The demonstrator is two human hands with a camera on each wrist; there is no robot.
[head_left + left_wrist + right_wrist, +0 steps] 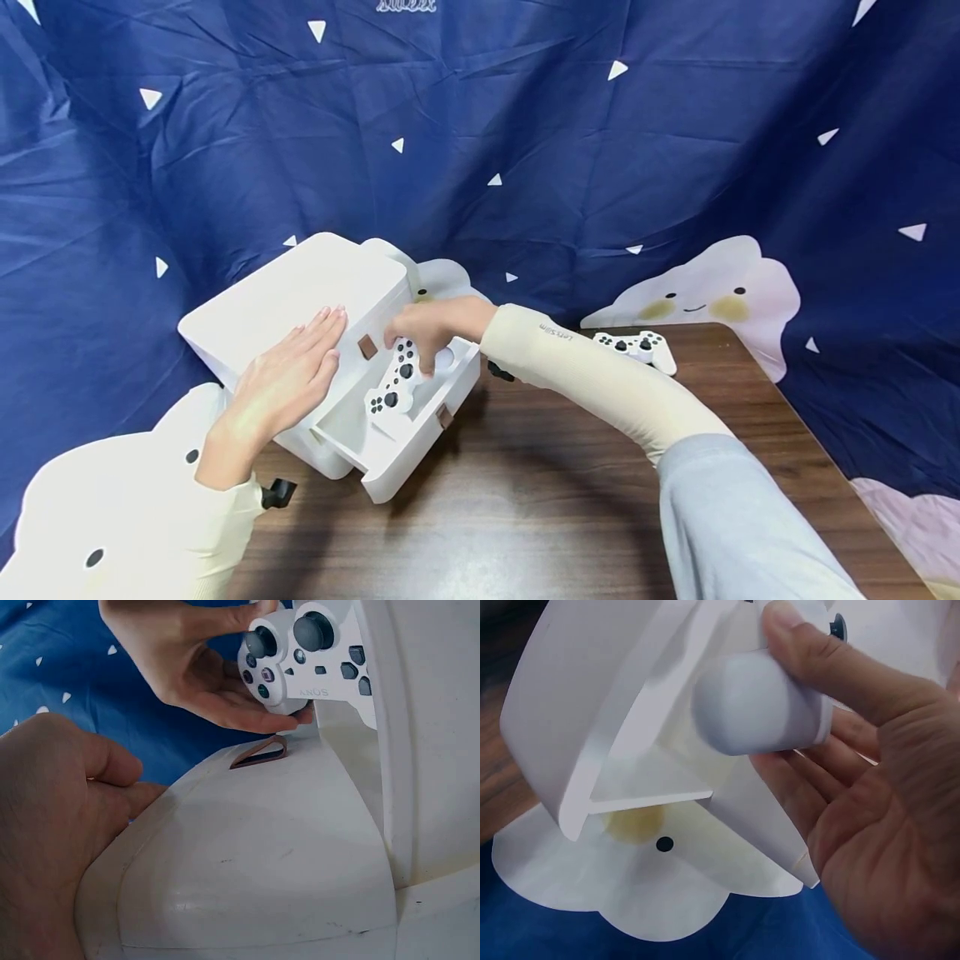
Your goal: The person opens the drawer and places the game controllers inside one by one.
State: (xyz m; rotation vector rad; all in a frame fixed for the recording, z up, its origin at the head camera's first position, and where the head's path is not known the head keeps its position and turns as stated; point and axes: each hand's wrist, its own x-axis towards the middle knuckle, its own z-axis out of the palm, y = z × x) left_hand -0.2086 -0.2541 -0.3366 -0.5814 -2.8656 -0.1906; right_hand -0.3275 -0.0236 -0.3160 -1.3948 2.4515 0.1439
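My right hand (427,327) grips a white game controller (389,390) by one end, its thumb and fingers curled round a handle (754,705) in the right wrist view. The controller is over the pulled-out drawer (420,454) of a white drawer box; whether it touches the bottom I cannot tell. In the left wrist view its sticks and buttons face the camera. My left hand (288,382) lies with straight fingers on the top of the drawer box (292,287), near its front edge. It holds nothing.
A second white controller (643,348) lies on the dark wooden table (570,500), beyond my right forearm. Brown pull tabs (367,347) mark the drawer fronts. Behind stands a blue curtain (525,108) with white triangles and cloud shapes.
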